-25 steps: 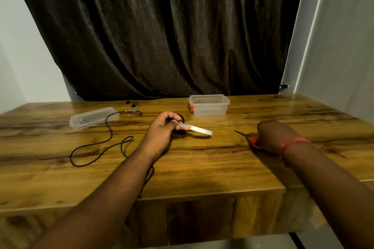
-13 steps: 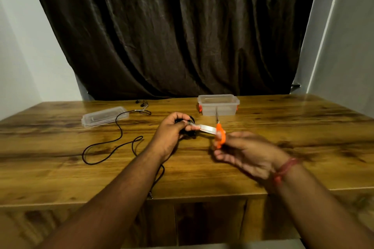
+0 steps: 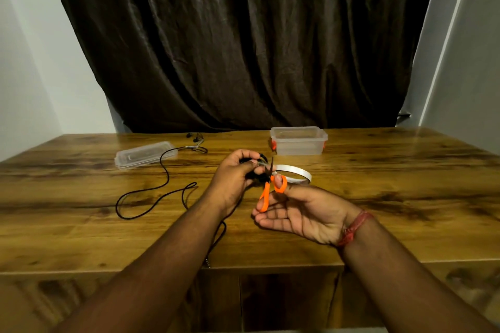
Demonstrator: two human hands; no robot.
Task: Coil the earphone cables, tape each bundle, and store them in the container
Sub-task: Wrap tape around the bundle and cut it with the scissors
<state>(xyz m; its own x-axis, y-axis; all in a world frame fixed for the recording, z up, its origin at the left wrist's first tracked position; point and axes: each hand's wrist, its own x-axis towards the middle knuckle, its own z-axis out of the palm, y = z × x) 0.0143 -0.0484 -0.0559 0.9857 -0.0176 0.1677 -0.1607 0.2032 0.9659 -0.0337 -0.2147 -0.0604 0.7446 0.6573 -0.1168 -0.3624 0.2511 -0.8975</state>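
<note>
**Scissors at the tape beside a gripped cable bundle**

Coiled black earphone bundle (image 3: pixel 254 170) clamped in the curled fingers (image 3: pixel 250 163) of the left hand (image 3: pixel 235 178), mostly hidden by them; only dark loops showing at the edges. Strip of white tape (image 3: pixel 293 173) running right from those fingers, curving in a loop just above the counter (image 3: pixel 378 211); far end of the strip hard to make out. Orange-handled scissors (image 3: pixel 272 186) held upright in the right hand (image 3: pixel 300 213), thumb through one handle loop, other fingers stretched out loosely below; blades dark and thin against the left hand, apart or together impossible to tell, and contact with the tape unclear.

Left of the left hand, a second earphone cable (image 3: pixel 162 186) sprawled loose on the counter, earbuds small and blurred at the far end, plug end dangling over the near edge behind the left forearm. Farther left, a clear lid (image 3: pixel 144 154) lying flat. Beyond the fingers, a clear plastic container (image 3: pixel 299 140) with orange clips, open-topped, contents not discernible. Dark curtain (image 3: pixel 243 40) behind. Red thread band (image 3: pixel 354 228) on the right wrist.
</note>
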